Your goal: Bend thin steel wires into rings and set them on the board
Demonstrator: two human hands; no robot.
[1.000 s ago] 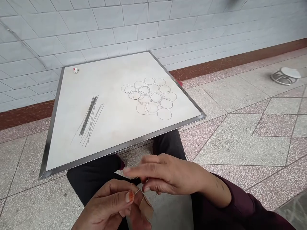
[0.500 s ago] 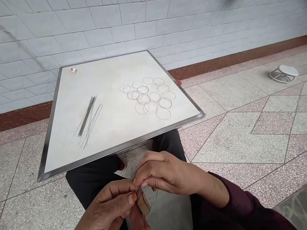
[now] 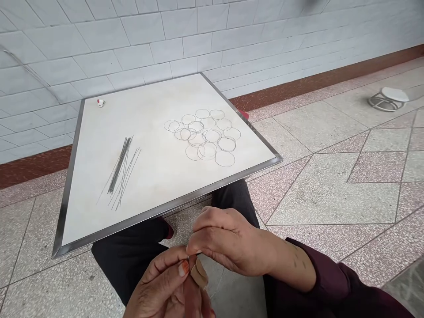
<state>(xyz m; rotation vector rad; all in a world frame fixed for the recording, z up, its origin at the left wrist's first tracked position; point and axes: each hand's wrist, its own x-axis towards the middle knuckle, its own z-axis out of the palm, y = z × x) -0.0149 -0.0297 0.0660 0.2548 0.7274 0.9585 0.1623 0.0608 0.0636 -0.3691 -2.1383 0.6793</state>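
Below the table's front edge, my left hand (image 3: 168, 280) pinches a thin wire between thumb and forefinger. Its thumbnail is orange. A tan wrap (image 3: 199, 274) sits around one of its fingers. My right hand (image 3: 228, 240) meets it from the right, fingers closed at the same wire; most of the wire is hidden by the fingers. On the white table (image 3: 152, 115) lie several thin wire rings (image 3: 207, 137), overlapping, toward the right. A bundle of straight wires (image 3: 119, 165) rests at the table's left side, with several loose ones beside it.
A small red and white object (image 3: 101, 103) is at the table's back left corner. The tiled wall (image 3: 139, 31) runs behind the table. A white round stool (image 3: 391, 98) stands on the floor far right. The person's dark-clad legs are under the table edge.
My right hand has turned slightly and its fingers have closed in nearer to my left fingertips. My left hand has shifted a little to the right. The view has tilted slightly.
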